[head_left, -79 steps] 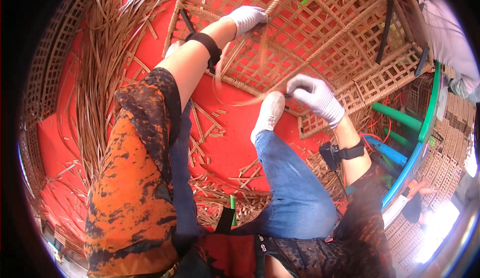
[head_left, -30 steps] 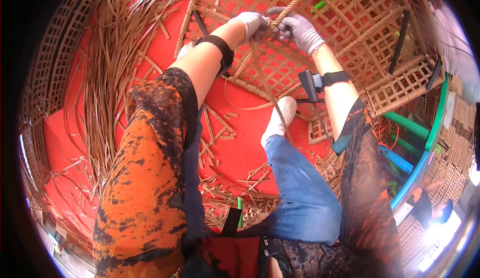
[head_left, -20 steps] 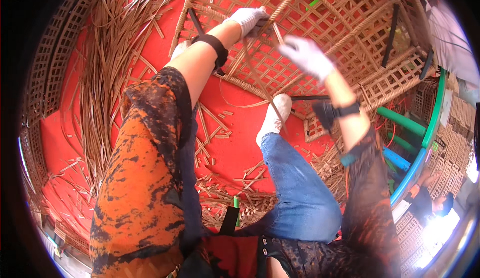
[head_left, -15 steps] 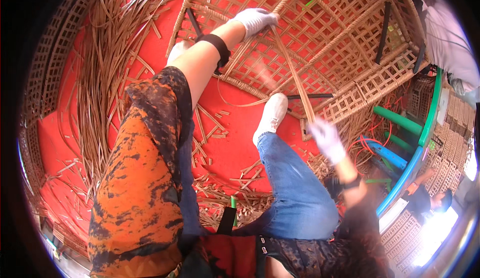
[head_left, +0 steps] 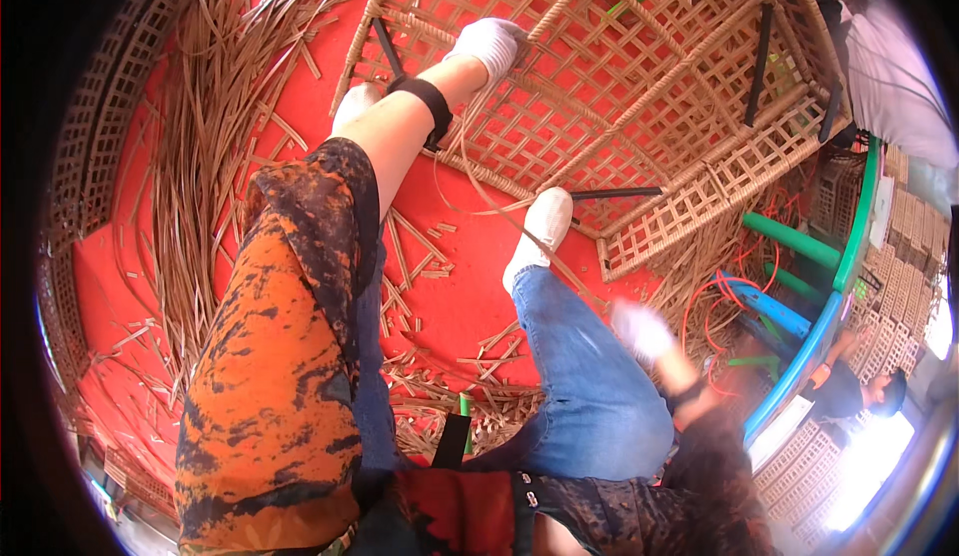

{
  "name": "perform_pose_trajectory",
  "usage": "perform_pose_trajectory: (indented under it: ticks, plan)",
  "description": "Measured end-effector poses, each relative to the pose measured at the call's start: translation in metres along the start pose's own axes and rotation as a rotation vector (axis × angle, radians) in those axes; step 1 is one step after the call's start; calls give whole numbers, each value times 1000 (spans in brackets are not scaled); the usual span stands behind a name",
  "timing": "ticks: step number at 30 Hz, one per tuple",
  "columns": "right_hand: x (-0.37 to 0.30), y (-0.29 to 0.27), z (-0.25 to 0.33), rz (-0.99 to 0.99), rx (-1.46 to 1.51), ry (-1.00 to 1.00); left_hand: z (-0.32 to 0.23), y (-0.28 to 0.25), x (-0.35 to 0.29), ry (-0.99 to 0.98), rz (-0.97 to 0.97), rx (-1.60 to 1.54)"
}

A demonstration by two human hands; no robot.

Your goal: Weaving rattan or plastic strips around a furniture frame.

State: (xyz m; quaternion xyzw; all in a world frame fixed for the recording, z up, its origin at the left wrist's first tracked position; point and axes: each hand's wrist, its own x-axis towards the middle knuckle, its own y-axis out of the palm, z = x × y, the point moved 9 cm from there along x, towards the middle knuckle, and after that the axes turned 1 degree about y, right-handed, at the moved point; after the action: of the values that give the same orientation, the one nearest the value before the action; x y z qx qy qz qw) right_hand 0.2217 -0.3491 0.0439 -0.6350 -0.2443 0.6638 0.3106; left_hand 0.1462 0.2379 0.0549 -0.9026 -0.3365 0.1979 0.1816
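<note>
A large woven rattan panel [head_left: 639, 136], with cord-wrapped ribs and openwork, leans over the floor in front of me. My left hand [head_left: 489, 46], in a white ribbed glove, is closed around one wrapped rib at the panel's upper left; its fingertips are partly hidden. From beneath that hand a long tan rattan strip [head_left: 499, 212] drops in a curve, then runs down to the right across my right shoe. It reaches my right hand [head_left: 641, 329], also white-gloved, beside my right knee. Motion blurs that hand, though the strip ends at its fingers.
Bundled loose strips [head_left: 205, 156] lie at the left on a red floor covering [head_left: 450, 306] scattered with cut scraps. Black bars [head_left: 759, 66] brace the panel. A green and blue rail [head_left: 789, 381] stands at right, near red cord and another person [head_left: 854, 391]. More woven panels [head_left: 110, 106] stand far left.
My right hand has pulled down and slightly left, toward my knee. The strip, taut from the rib before, now hangs lower and curves. My left hand has shifted a little left along the panel.
</note>
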Motion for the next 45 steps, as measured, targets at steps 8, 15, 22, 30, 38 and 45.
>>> perform_pose_trajectory:
  ticks: [8, 15, 22, 30, 38, 45]
  plan:
    - [314, -358, 8, -445, 1332, 83, 46, -10, -33, -295, 254, -742]
    - [383, -357, 46, -302, 1849, -35, 68, 2, -17, -429, 158, -773]
    - [401, -369, 41, -90, 1708, -148, 87, 9, 8, -604, 221, -681]
    - [384, -385, 36, -310, 549, -84, 84, 7, 11, -590, 245, -523]
    - [171, -344, 90, -376, 567, -183, -17, -45, -16, -59, 11, 347]
    - [-81, -136, 38, 62, 1060, 759, -25, -1, -26, -162, 30, 481]
